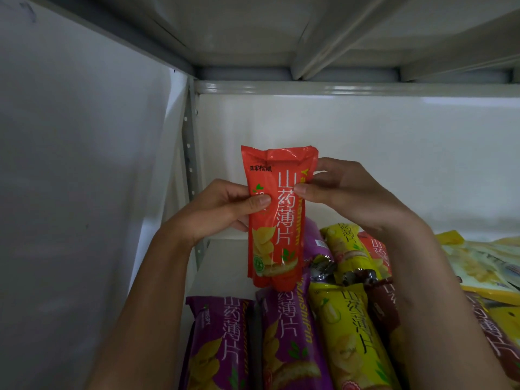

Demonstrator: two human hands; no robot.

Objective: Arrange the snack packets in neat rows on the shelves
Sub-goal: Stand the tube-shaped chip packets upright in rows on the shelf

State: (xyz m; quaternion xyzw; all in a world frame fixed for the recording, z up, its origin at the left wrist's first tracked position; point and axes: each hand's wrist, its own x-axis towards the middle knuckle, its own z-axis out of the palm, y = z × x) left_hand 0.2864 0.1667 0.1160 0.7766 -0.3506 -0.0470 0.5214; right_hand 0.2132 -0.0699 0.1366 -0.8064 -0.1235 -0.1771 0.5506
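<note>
Open white shelf point(225, 266) floor at far left, bounded by the slotted upright point(189, 153) and the back panel point(365, 153); upper shelf underside point(281, 38) close overhead. Red packet point(277, 215) held upright in the air above the near rows, clear of the shelf floor. Left hand point(225, 209) pinching its left edge, thumb across the front. Right hand point(340, 190) gripping the right edge higher up, fingers curled behind. Below: purple packets point(219, 344) at near left, yellow packets point(351, 333) to their right, a brown packet point(384, 305) and flat yellow bags point(484, 266) crowding the right side, overlapping untidily.
</note>
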